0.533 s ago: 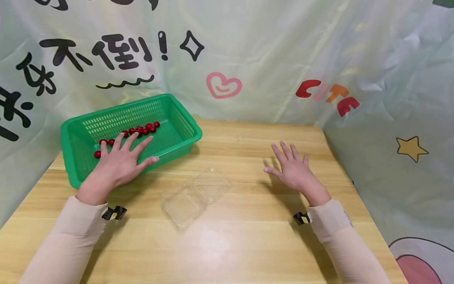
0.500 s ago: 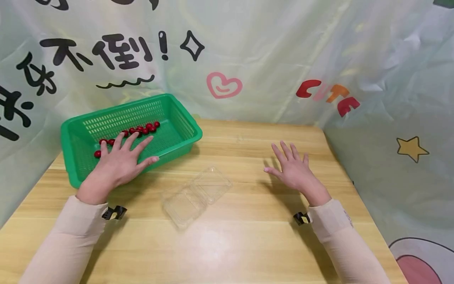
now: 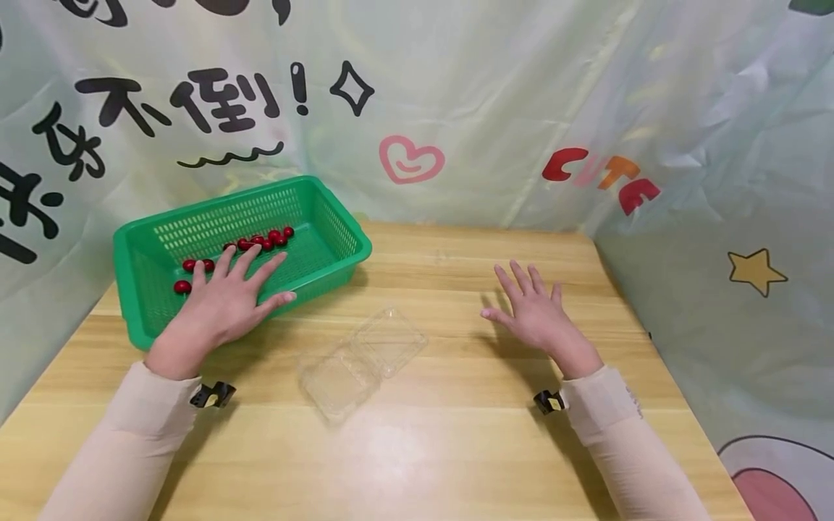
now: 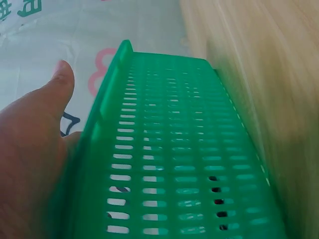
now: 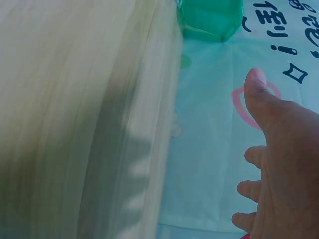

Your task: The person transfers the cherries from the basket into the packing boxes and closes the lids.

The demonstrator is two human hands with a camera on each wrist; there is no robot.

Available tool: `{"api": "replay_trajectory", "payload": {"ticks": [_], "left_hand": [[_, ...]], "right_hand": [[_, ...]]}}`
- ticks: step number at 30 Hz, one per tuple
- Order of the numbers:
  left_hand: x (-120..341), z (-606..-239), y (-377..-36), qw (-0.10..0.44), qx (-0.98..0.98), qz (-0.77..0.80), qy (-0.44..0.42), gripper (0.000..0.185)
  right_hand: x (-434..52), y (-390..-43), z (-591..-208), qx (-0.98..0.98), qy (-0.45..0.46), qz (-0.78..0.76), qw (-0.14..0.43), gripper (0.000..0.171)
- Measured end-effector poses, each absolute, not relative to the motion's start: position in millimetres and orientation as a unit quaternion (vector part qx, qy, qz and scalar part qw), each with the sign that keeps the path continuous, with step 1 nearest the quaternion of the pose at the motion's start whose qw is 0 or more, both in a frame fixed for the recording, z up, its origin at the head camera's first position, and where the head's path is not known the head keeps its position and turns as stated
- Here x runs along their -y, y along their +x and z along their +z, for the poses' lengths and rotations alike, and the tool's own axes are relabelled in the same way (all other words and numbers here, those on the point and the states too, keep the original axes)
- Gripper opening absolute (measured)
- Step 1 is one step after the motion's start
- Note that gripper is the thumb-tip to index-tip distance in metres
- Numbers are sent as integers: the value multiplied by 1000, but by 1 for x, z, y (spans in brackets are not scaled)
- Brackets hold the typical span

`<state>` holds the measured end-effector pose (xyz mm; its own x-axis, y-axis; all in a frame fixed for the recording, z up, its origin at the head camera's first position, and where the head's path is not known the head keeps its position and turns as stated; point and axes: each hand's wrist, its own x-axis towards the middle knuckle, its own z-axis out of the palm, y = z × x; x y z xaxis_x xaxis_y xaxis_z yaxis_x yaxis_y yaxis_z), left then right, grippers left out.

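Comparing w/ half a sec ago, we see very little change: our left hand [image 3: 224,304] has crept slightly toward the far side, over the near rim of the green basket [image 3: 133,239], and our right hand [image 3: 534,311] has drifted a touch to the left. Nothing has been picked up or shifted, so the work looks to be at its very start, in our judgement.

Left hand: fingers straight and spread, palm down, holding nothing; fingertips reach over the basket's interior, near the red cherries [image 3: 260,240]. We can't tell whether they touch any fruit. The left wrist view shows only the thumb [image 4: 62,82] beside the basket's slotted outer wall [image 4: 174,164].

Right hand: also flat, fingers spread, gripping nothing, just above or on the bare worktop [image 3: 456,449], well apart from everything else.

Containers:
- Basket, far left of the worktop: cherries lie in a loose row along its floor, approx. a dozen, a couple set apart at the left end.
- Clear plastic clamshell box [image 3: 361,362], between the two hands, nearer the left one: lies opened flat, both halves w/ nothing inside.
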<state>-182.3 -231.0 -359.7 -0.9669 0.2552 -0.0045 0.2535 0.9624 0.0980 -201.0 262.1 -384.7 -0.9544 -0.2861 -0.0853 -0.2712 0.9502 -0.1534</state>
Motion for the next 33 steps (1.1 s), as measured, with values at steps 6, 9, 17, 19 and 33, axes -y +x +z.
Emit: {"api": "replay_trajectory", "payload": {"ticks": [6, 9, 17, 19, 33], "left_hand": [[225, -359, -177, -33, -987, 49, 149, 81], [220, -358, -175, -37, -986, 54, 155, 81], [211, -355, -171, -34, -983, 62, 171, 81], [210, -356, -169, -35, -982, 60, 177, 81], [210, -362, -158, -67, -969, 32, 237, 78]], "right_hand": [[-254, -201, -386, -984, -148, -84, 42, 93], [-246, -201, -386, -983, -154, -93, 37, 92], [-218, -201, -386, -976, -182, -119, 22, 91], [-211, -200, -386, -973, -196, -124, 16, 90], [-172, -192, -410, -950, -286, -124, -8, 75]]}}
